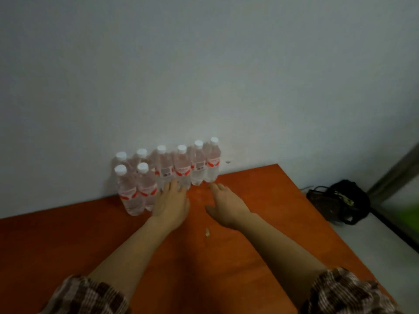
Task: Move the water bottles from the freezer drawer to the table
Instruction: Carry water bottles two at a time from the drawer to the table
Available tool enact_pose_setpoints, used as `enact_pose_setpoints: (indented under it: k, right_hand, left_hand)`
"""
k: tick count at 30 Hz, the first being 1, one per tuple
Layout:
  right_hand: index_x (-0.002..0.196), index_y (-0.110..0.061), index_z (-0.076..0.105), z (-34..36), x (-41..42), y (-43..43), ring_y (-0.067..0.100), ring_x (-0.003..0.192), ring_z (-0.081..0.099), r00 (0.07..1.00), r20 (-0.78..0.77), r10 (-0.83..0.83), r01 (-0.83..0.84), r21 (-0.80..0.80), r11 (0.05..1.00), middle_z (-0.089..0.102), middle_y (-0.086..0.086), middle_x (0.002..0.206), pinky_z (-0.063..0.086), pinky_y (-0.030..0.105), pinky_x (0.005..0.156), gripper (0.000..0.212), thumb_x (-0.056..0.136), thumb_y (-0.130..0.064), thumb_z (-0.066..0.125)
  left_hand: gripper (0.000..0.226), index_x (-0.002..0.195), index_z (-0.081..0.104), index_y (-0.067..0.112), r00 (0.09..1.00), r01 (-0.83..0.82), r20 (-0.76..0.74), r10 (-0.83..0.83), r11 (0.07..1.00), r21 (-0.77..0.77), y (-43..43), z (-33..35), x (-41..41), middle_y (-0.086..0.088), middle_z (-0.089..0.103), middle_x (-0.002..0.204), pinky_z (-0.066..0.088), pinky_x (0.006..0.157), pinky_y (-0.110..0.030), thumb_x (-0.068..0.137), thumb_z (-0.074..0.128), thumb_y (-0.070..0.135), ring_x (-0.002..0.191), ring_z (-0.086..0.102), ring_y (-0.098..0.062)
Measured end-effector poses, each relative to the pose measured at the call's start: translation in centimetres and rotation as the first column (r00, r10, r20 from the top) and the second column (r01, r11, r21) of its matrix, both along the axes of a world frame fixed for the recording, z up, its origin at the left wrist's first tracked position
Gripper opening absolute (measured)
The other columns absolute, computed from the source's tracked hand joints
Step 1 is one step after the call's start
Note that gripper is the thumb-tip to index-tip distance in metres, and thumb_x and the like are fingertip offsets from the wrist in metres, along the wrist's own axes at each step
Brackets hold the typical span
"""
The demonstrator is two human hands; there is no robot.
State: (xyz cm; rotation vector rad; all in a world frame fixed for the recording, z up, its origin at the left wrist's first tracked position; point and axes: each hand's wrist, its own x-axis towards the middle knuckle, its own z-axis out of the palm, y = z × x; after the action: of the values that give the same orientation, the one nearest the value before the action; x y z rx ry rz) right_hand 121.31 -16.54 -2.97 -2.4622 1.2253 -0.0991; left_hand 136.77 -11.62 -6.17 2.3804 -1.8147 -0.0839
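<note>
Several clear water bottles [181, 168] with white caps and red labels stand upright on the orange-brown table [260, 200], lined up against the white wall. My left hand [171, 203] lies flat on the table with straight fingers, its fingertips at the base of the middle bottles. My right hand [226, 206] hovers low over the table with relaxed fingers, its fingertips just short of the rightmost bottle [213, 163]. Neither hand holds anything. No freezer drawer is in view.
A small pale scrap [207, 232] lies on the table between my forearms. To the right, beyond the table's edge, a dark handbag [337, 202] sits on the light floor beside a dark frame [394, 175].
</note>
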Motion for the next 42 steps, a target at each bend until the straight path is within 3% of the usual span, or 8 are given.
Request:
enact_pose_setpoints:
  k: [6, 10, 15, 22, 26, 32, 42]
  right_hand:
    - [0.141, -0.012, 0.033, 0.4, -19.2, 5.1, 0.029, 0.128, 0.04, 0.97, -0.045, -0.239, 0.234, -0.087, 0.968, 0.042, 0.009, 0.14, 0.041, 0.04, 0.101, 0.054, 0.095, -0.03, 0.053]
    - [0.138, -0.01, 0.037, 0.4, -33.5, 10.2, 0.03, 0.127, 0.042, 0.901, -0.062, -0.429, 0.421, -0.107, 0.901, 0.045, 0.012, 0.135, 0.042, 0.042, 0.1, 0.052, 0.093, -0.03, 0.054]
    - [0.135, -0.01, 0.039, 0.5, -49.3, 17.6, 0.029, 0.125, 0.045, 0.745, -0.125, -0.655, 0.643, -0.128, 0.755, 0.047, 0.012, 0.135, 0.041, 0.039, 0.1, 0.051, 0.093, -0.035, 0.053]
    - [0.135, -0.009, 0.038, 0.7, -67.1, 26.7, 0.03, 0.127, 0.042, 0.458, -0.158, -0.875, 0.863, -0.156, 0.48, 0.043, 0.013, 0.138, 0.041, 0.039, 0.099, 0.05, 0.095, -0.036, 0.05]
    - [0.132, -0.01, 0.04, 0.9, -75.9, 30.7, 0.03, 0.123, 0.044, 0.297, -0.169, -0.94, 0.929, -0.174, 0.325, 0.045, 0.012, 0.134, 0.041, 0.038, 0.095, 0.046, 0.094, -0.035, 0.049]
    - [0.133, -0.01, 0.039, 0.3, -89.0, 34.2, 0.03, 0.127, 0.04, 0.113, -0.192, -0.975, 0.964, -0.216, 0.154, 0.043, 0.011, 0.136, 0.038, 0.042, 0.1, 0.048, 0.093, -0.035, 0.05]
    - [0.134, -0.013, 0.038, 0.4, -110.1, 37.5, 0.026, 0.128, 0.039, -0.114, -0.15, -0.982, 0.969, -0.234, -0.077, 0.044, 0.007, 0.136, 0.037, 0.039, 0.102, 0.047, 0.094, -0.035, 0.05]
  left_hand:
    - [0.039, 0.132, 0.044, 0.018, 0.979, 0.205, -0.024, -0.204, 0.979, 0.018, 0.8, 1.2, -19.1, -0.008, 0.037, 0.137, 0.043, 0.095, -0.041, 0.096, 0.042, 0.033, 0.127, 0.038, -0.028]
    - [0.039, 0.133, 0.043, 0.017, 0.924, 0.382, -0.048, -0.381, 0.924, 0.023, 2.9, 1.3, -32.9, -0.009, 0.039, 0.136, 0.044, 0.095, -0.043, 0.096, 0.041, 0.033, 0.126, 0.039, -0.029]
    - [0.037, 0.13, 0.045, 0.016, 0.814, 0.581, -0.082, -0.575, 0.811, 0.074, 6.6, 1.0, -49.4, -0.01, 0.043, 0.133, 0.043, 0.095, -0.041, 0.096, 0.038, 0.031, 0.124, 0.04, -0.029]
    - [0.04, 0.132, 0.044, 0.012, 0.557, 0.831, -0.07, -0.828, 0.555, 0.044, 11.5, 2.4, -70.0, -0.012, 0.047, 0.132, 0.041, 0.095, -0.042, 0.097, 0.037, 0.028, 0.124, 0.041, -0.03]
    - [0.042, 0.132, 0.046, 0.012, 0.421, 0.907, -0.091, -0.902, 0.422, 0.01, 13.8, 3.0, -80.5, -0.011, 0.047, 0.131, 0.042, 0.099, -0.042, 0.095, 0.041, 0.03, 0.125, 0.041, -0.028]
    - [0.04, 0.13, 0.046, 0.012, 0.233, 0.97, -0.111, -0.966, 0.239, -0.051, 15.7, 2.8, -95.4, -0.01, 0.046, 0.13, 0.041, 0.095, -0.04, 0.094, 0.042, 0.03, 0.122, 0.041, -0.028]
    - [0.037, 0.129, 0.045, 0.015, 0.054, 0.996, -0.156, -0.986, 0.065, -0.068, 17.6, 2.4, -119.5, -0.008, 0.049, 0.128, 0.044, 0.093, -0.037, 0.096, 0.04, 0.031, 0.121, 0.043, -0.026]
